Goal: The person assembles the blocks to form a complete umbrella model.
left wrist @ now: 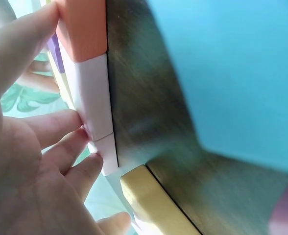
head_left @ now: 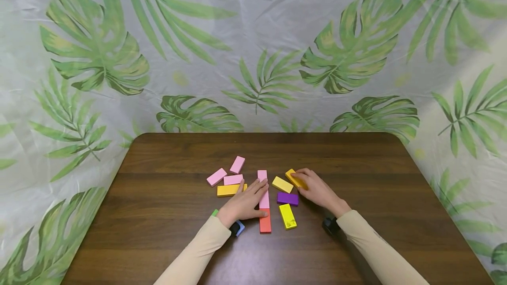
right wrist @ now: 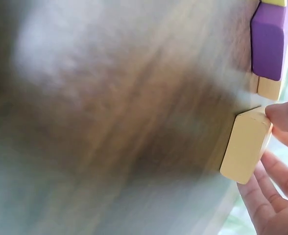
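And here the right hand (head_left: 318, 194) has its fingers pinching the orange block (head_left: 294, 178), on the right of the table (head_left: 174, 161). That block's long axis slants from far left to near right; away to its left, two pink blocks (head_left: 265, 202) and the red block (head_left: 265, 225) run straight, near to far. The pale block (head_left: 282, 184) sits between! Over that line, the left hand (head_left: 244, 202), fingers spread, touches pink and red.
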`<state>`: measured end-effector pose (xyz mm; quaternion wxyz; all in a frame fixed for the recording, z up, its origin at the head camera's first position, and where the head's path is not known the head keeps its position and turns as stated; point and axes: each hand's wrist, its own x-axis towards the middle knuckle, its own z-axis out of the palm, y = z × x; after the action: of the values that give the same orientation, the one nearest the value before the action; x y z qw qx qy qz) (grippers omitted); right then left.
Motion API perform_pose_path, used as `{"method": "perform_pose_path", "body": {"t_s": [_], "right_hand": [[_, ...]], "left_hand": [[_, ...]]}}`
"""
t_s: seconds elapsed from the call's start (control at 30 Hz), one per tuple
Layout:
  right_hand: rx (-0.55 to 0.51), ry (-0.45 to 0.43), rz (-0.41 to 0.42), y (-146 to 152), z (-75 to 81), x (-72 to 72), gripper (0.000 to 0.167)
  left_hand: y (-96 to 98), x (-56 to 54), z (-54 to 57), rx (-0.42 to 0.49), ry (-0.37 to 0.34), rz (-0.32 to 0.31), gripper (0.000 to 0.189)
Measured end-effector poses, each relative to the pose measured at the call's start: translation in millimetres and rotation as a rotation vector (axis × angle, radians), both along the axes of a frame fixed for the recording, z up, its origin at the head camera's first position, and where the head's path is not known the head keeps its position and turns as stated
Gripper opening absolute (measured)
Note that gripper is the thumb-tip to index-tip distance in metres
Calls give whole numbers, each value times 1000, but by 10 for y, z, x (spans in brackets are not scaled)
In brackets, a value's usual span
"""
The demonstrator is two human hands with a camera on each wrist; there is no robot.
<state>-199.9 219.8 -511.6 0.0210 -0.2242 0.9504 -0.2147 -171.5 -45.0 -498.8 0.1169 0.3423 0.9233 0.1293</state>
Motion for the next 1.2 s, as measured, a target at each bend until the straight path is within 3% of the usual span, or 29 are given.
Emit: {"method": "perform_pose_path", "body": {"t_s": [0.63,1.2], "right_hand": [[8,-20,71,-230,48,-410,41],[19,-27,159,-441,102,-608,40]], "left_hand": [[7,-7,-1,0,-9,-3,79],[1,1,-8,-9,9,0,79]]}}
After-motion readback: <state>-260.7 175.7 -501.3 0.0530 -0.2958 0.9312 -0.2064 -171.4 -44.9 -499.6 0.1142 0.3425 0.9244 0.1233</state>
